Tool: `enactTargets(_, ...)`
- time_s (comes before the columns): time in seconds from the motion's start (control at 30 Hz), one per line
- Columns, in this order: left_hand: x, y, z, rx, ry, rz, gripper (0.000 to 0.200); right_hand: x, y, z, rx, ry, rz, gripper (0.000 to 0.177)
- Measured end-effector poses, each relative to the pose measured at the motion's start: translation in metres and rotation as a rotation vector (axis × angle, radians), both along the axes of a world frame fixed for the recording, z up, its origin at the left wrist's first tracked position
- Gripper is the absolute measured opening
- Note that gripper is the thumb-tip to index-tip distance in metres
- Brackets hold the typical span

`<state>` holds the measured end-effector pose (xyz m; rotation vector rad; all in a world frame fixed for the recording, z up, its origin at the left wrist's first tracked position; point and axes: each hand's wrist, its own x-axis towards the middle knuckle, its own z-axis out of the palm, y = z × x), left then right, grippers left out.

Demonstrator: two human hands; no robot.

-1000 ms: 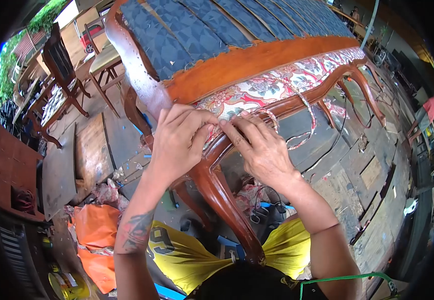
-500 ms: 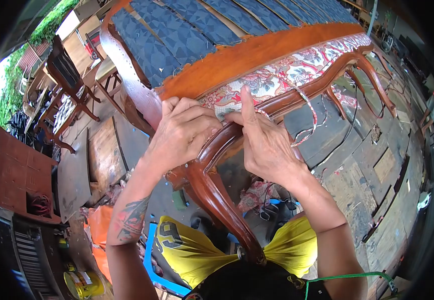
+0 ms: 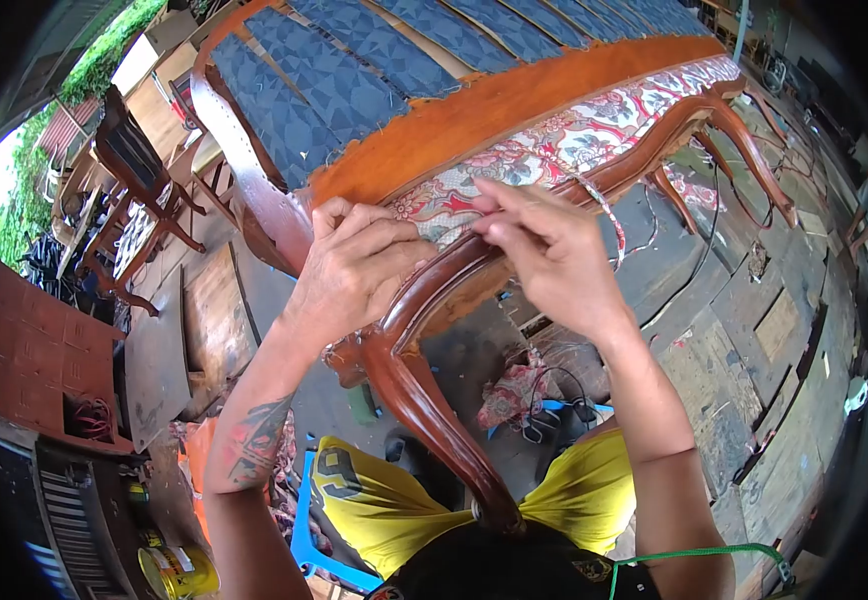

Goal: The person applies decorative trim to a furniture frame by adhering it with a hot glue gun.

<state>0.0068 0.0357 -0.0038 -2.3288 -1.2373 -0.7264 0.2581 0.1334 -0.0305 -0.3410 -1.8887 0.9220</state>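
Observation:
A carved wooden sofa frame [image 3: 424, 330] lies tipped in front of me, with floral fabric [image 3: 554, 150] along its rail and blue webbing straps [image 3: 334, 80] above an orange cloth band [image 3: 514, 100]. My left hand [image 3: 354, 265] presses on the floral fabric at the corner, just above the curved leg [image 3: 434, 420]. My right hand [image 3: 554, 255] sits just right of it, fingertips pinching a strip of floral trim [image 3: 604, 215] that loops down off the rail.
Wooden chairs [image 3: 139, 175] stand at the far left. Wood panels [image 3: 204, 320] and boards cover the floor. A yellow can [image 3: 179, 570] and orange cloth [image 3: 199, 450] lie lower left. Cables and a small tool [image 3: 554, 400] rest under the frame.
My right hand has lifted off the rail and drawn slightly right, its pointing finger now curled into a pinch on the trim. My left hand stays pressed at the corner.

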Motion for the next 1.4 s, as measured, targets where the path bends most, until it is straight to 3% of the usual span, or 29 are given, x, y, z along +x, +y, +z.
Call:
enactTargets(0.1,0.001,-0.003,0.001,-0.014,0.017,0.018,0.028,0.023,0.001,0.02,0.039,-0.218,-0.251,0.027)
enactTargets(0.13,0.0,-0.003,0.001,-0.038,0.012,0.022,0.03,0.024,-0.001,0.019,0.039,-0.218,-0.252,0.027)
enactTargets(0.2,0.001,-0.002,0.003,-0.029,0.022,0.015,0.03,0.028,-0.005,0.016,0.043,-0.467,-0.32,0.026)
enactTargets(0.33,0.001,-0.002,0.002,-0.012,0.03,0.006,0.03,0.029,0.011,0.011,0.228,-0.492,-0.23,0.023)
enactTargets(0.47,0.003,-0.004,0.001,-0.015,0.016,0.02,0.03,0.019,0.039,0.036,0.167,-0.505,-0.141,0.017)
enactTargets(0.57,0.004,-0.003,0.0,-0.002,0.019,0.018,0.031,0.009,0.062,0.045,-0.514,-0.338,0.397,0.024)
enactTargets(0.6,0.004,-0.003,-0.001,-0.001,0.022,0.02,0.031,0.006,0.063,0.054,-0.515,-0.337,0.397,0.024)
enactTargets(0.67,0.003,-0.002,-0.001,0.0,0.027,0.023,0.031,0.002,0.069,0.07,-0.83,-0.486,0.496,0.03)
enactTargets(0.8,0.003,-0.002,-0.001,0.006,0.026,0.018,0.031,-0.008,0.072,0.084,-0.908,-0.761,0.426,0.043)
enactTargets(0.87,0.004,-0.003,0.0,0.007,0.028,0.014,0.031,-0.016,0.072,0.087,-0.899,-0.821,0.388,0.041)
enactTargets(0.93,0.005,-0.003,0.0,0.003,0.024,0.019,0.031,-0.019,0.076,0.093,-0.672,-1.078,0.44,0.037)
enactTargets(1.1,0.004,-0.003,-0.002,0.006,0.019,0.018,0.031,-0.022,0.081,0.089,-0.504,-1.034,0.447,0.023)
enactTargets(1.17,0.004,-0.002,-0.002,0.011,0.014,0.018,0.031,-0.021,0.085,0.088,-0.251,-0.979,0.376,0.017)
enactTargets(1.4,0.005,-0.003,0.0,0.01,0.011,0.011,0.029,-0.013,0.074,0.074,0.098,-0.774,0.193,0.023)
